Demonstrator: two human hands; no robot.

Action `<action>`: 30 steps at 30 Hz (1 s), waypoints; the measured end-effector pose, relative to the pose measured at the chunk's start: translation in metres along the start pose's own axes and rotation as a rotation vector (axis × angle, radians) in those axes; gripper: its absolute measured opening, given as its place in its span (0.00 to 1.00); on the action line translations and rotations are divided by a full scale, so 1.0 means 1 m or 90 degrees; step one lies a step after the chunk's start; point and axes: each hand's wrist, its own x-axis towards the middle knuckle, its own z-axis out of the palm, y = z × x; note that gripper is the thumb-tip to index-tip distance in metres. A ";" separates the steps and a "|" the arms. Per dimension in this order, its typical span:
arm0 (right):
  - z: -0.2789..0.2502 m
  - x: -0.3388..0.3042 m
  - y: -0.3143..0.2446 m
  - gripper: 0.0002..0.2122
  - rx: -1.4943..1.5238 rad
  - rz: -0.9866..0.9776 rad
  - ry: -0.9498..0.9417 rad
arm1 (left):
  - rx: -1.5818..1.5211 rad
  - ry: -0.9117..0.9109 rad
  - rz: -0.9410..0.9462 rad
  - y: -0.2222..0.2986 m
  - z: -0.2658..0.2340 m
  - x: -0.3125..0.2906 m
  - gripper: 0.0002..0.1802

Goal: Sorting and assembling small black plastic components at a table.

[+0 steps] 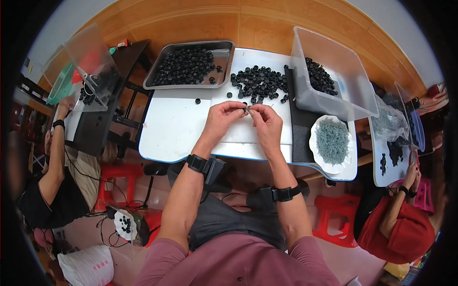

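Over the white table (174, 126), my left hand (221, 120) and my right hand (267, 126) meet fingertip to fingertip. Between them is a small black cap-like part (246, 110), pinched by the left thumb and forefinger. The right fingers are closed at the same spot; whatever they grip is mostly hidden. Just beyond my hands lies a loose pile of small round black caps (260, 82). One single cap (198, 101) sits apart, left of my left hand.
A metal tray (152, 76) of black caps stands at the back left. On the right are a clear plastic bin (334, 102) with more caps and a white scalloped plate (347, 164) heaped with grey-green pieces (332, 140). People work at tables on both sides, near red stools (336, 214).
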 end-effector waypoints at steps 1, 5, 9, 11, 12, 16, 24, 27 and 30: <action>0.000 0.000 0.000 0.06 0.000 0.000 0.000 | 0.000 0.000 0.000 0.000 0.000 0.000 0.12; 0.002 -0.001 0.002 0.05 -0.044 -0.041 0.013 | 0.022 -0.004 0.006 0.000 -0.002 -0.002 0.12; 0.005 -0.003 0.000 0.06 -0.139 -0.147 0.025 | 0.035 0.011 0.015 -0.001 0.001 -0.003 0.11; 0.004 -0.002 0.005 0.05 -0.119 -0.121 0.021 | 0.036 0.005 0.016 0.000 0.001 -0.002 0.11; 0.005 -0.001 0.003 0.05 -0.100 -0.095 0.016 | 0.036 -0.001 0.017 0.000 0.000 -0.001 0.12; -0.003 0.000 -0.004 0.05 0.072 0.034 0.002 | 0.026 0.008 0.012 0.000 0.002 -0.002 0.12; -0.007 0.004 -0.003 0.06 0.055 0.064 -0.061 | 0.031 -0.005 0.018 0.005 0.002 -0.002 0.12; -0.004 0.001 -0.011 0.06 0.020 0.082 -0.053 | 0.031 0.007 0.005 0.005 0.002 -0.004 0.12; -0.004 -0.001 -0.006 0.06 0.012 0.074 -0.051 | 0.017 -0.013 0.005 0.003 0.002 -0.004 0.12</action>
